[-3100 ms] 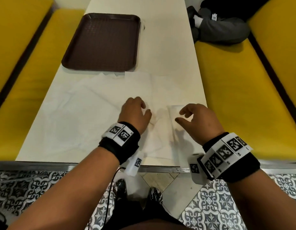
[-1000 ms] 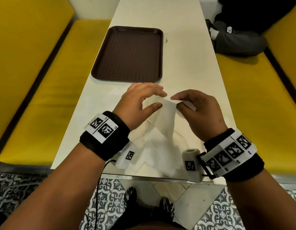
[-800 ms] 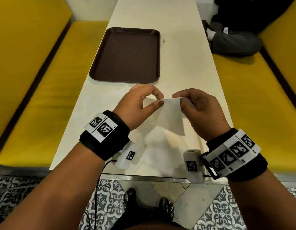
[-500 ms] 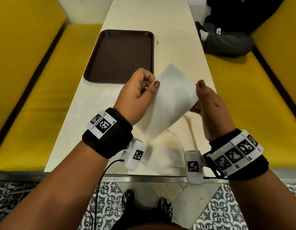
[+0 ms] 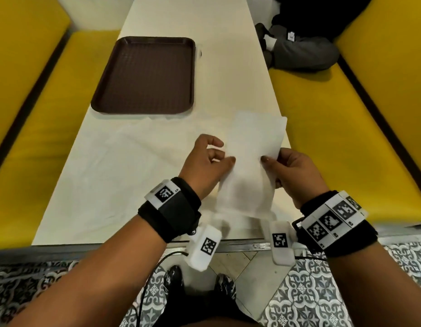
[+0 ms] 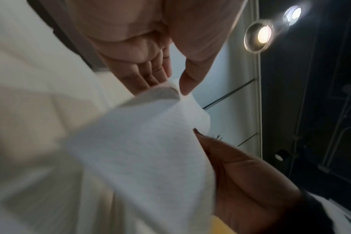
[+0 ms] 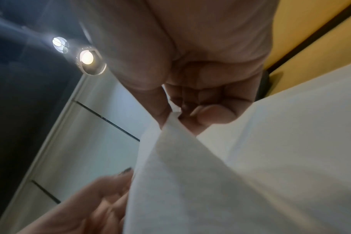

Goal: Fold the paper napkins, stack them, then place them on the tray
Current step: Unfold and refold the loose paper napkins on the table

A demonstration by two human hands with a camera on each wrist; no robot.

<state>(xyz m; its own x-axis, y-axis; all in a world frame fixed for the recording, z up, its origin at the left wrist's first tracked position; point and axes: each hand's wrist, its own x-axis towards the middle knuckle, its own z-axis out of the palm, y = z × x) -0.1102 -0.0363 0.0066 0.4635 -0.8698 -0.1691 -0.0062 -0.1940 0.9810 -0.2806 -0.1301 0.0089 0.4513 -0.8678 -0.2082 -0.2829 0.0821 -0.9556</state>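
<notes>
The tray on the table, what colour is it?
Dark brown, with a fine textured grid on the tray; the head view shows it best.

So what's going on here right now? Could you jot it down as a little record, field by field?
held item: white paper napkin, lifted above the table
left hand: pinches the napkin's left edge
right hand: pinches the napkin's right edge
tray: brown, nothing on it, farther along the table
other napkins: lying spread flat on the table
seating: yellow benches on both sides
task stage: no stack yet
</notes>
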